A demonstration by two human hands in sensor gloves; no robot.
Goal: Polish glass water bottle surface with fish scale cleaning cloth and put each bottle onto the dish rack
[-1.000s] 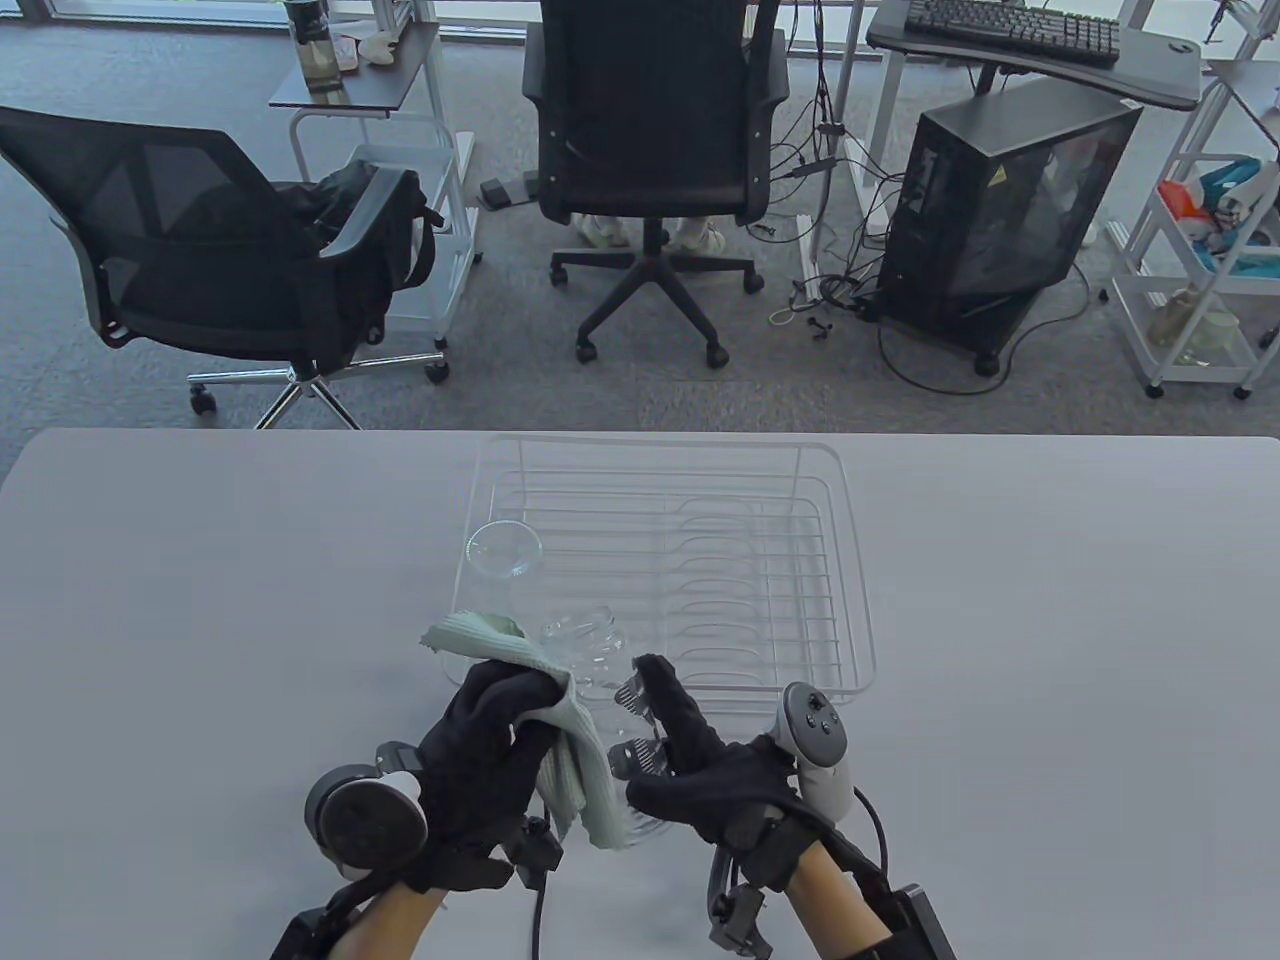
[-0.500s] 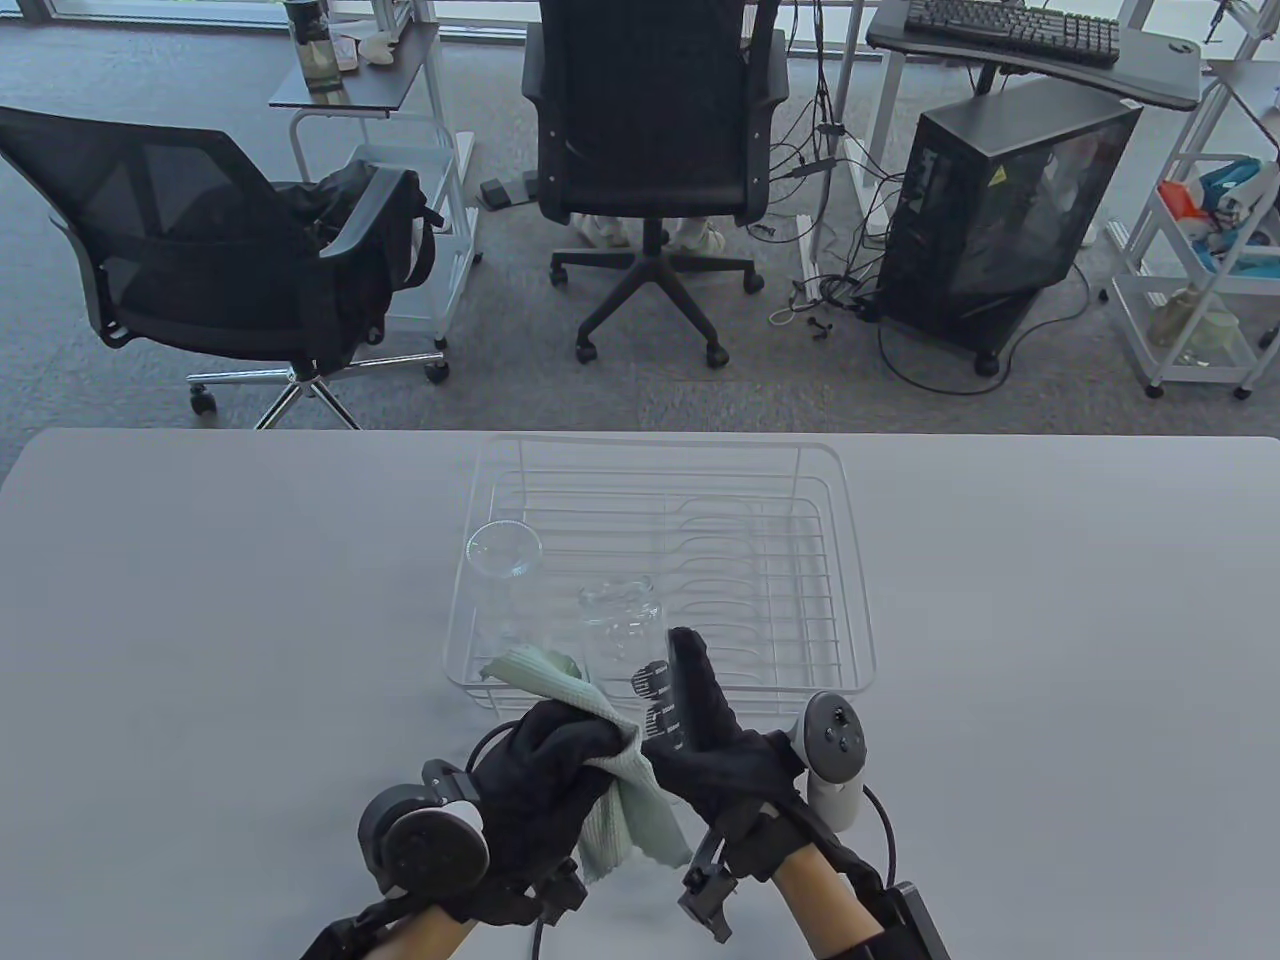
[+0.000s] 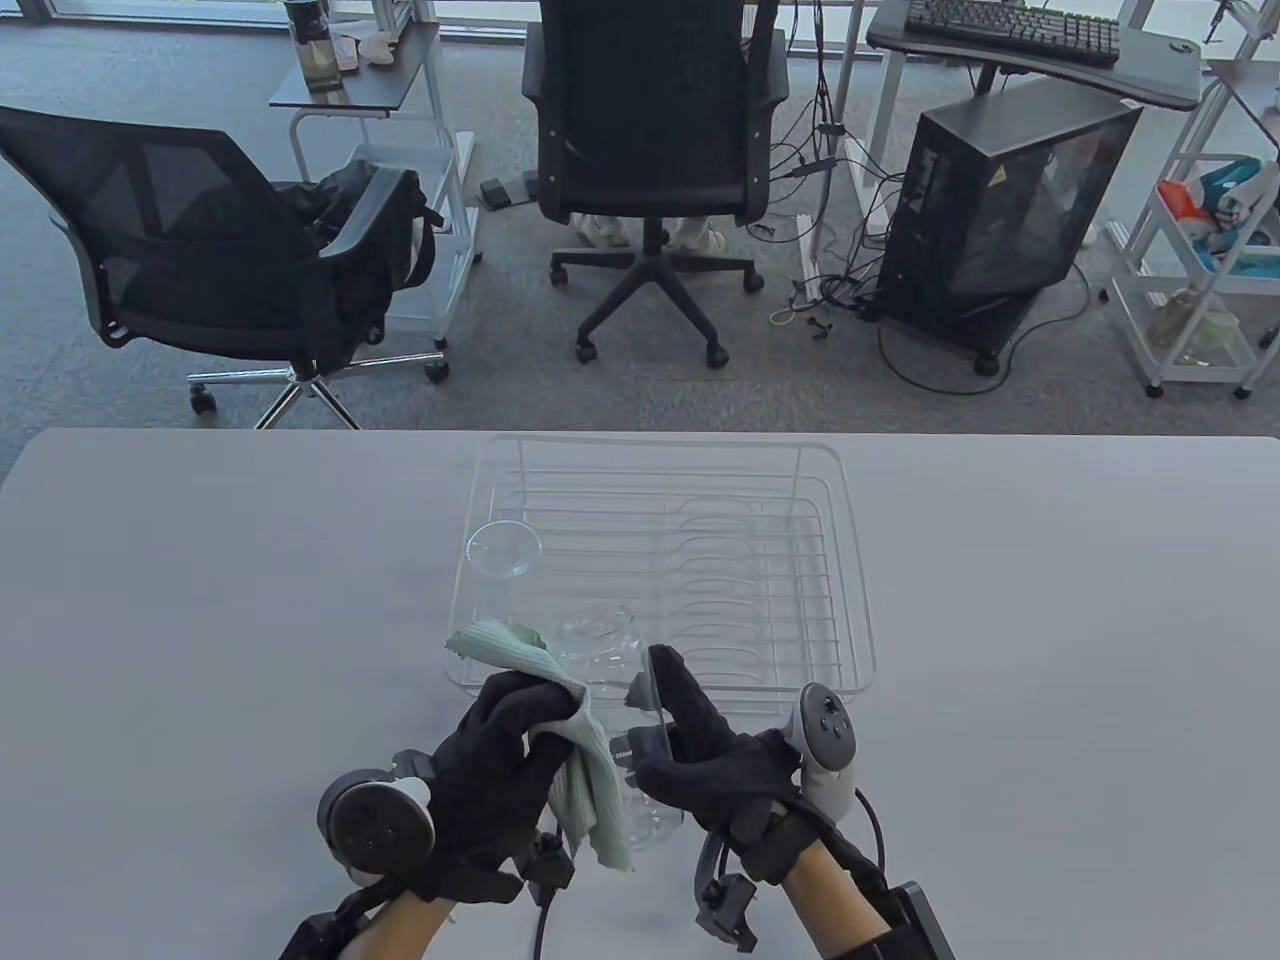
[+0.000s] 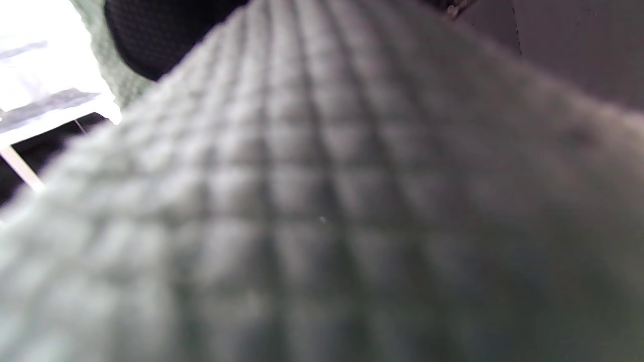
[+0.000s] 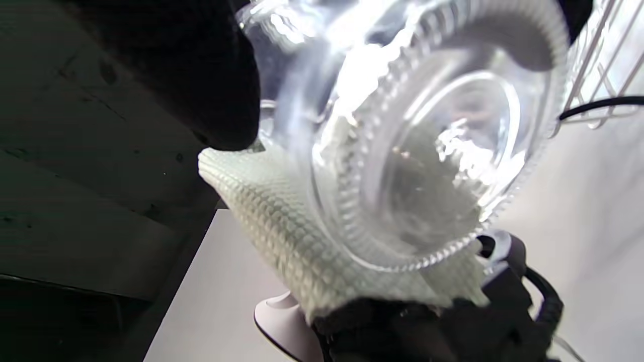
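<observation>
My right hand (image 3: pixel 690 745) grips a clear glass bottle (image 3: pixel 615 700) that tilts away from me, just in front of the dish rack's near edge. My left hand (image 3: pixel 505 765) holds the pale green fish scale cloth (image 3: pixel 580 790) pressed against the bottle's left side. In the right wrist view the bottle's ribbed base (image 5: pixel 432 166) fills the frame with the cloth (image 5: pixel 282 226) wrapped behind it. The cloth's weave (image 4: pixel 322 211) blocks the left wrist view. A second clear glass (image 3: pixel 503 552) stands inside the white wire dish rack (image 3: pixel 850 560) at its left end.
The rack sits mid-table near the far edge. Beyond the table are two office chairs (image 3: pixel 650 150), a computer tower (image 3: pixel 1000 200) with cables, a side table (image 3: pixel 360 70) and a shelf cart (image 3: pixel 1200 270).
Both hands with bottle and cloth shifted right and toward the rack, then came back left and nearer me. The cloth keeps sliding along the bottle's side.
</observation>
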